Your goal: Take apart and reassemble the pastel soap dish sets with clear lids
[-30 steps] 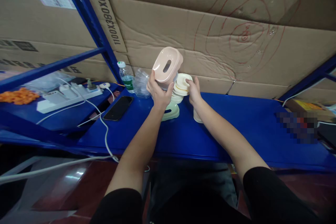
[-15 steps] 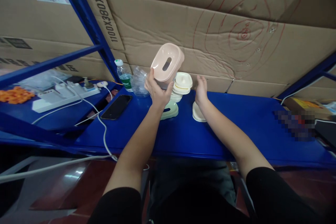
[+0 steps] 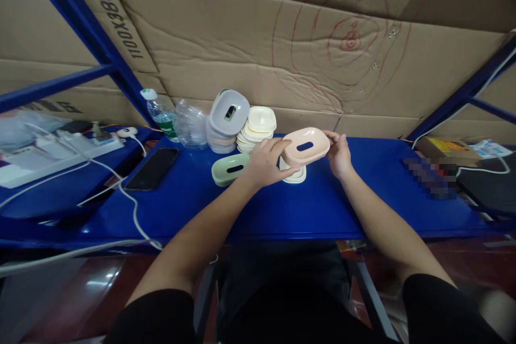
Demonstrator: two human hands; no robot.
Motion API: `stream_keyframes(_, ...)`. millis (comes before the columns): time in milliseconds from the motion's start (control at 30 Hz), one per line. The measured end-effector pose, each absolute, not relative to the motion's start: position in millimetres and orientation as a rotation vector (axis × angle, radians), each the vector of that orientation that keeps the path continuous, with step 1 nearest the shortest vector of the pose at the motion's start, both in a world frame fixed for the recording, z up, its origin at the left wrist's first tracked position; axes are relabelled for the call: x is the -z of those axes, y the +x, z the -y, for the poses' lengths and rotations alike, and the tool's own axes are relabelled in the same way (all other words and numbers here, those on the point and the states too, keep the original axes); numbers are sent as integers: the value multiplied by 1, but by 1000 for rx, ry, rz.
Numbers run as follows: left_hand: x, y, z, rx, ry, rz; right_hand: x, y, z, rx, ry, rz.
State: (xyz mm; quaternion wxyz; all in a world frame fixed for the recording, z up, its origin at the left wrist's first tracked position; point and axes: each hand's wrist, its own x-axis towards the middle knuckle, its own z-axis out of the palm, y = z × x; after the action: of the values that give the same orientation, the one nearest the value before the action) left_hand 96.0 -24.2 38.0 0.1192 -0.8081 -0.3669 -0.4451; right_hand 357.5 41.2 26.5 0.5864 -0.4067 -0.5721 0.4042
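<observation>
A shallow pink plastic shell point(image 3: 316, 146), rounded and oblong with a slot in its bottom, is held above the table, tilted toward me. My left hand point(image 3: 266, 164) grips its left end, thumb below and fingers over the rim. At the other end, my right hand point(image 3: 339, 155) has its fingers closed against the shell's edge, partly hidden behind it. Beneath the shell lies a cream lid point(image 3: 297, 176), partly covered. A green slotted shell point(image 3: 226, 169) rests on the table left of my left hand.
Behind are a stack of grey shells point(image 3: 229, 113) and a pile of cream lids point(image 3: 261, 120). Clear plastic cups point(image 3: 192, 126), a water bottle point(image 3: 163, 118) and a phone point(image 3: 152, 169) stand or lie leftward on the blue table point(image 3: 282, 217). A cardboard wall point(image 3: 226, 27) rises behind.
The pink shell has come down and right from the stacks, carried in my left hand. My right hand, apart from it before, now meets its right end. The view has shifted right.
</observation>
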Motion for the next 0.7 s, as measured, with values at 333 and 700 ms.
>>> stream_keyframes(333, -7, 124, 23, 971, -2495, 1427, -20, 387, -57, -1040, -1205, 1408)
stream_keyframes(700, 13, 120, 13, 905, -2879, 1595, -15, 413, -78, -1019, -1312, 1323)
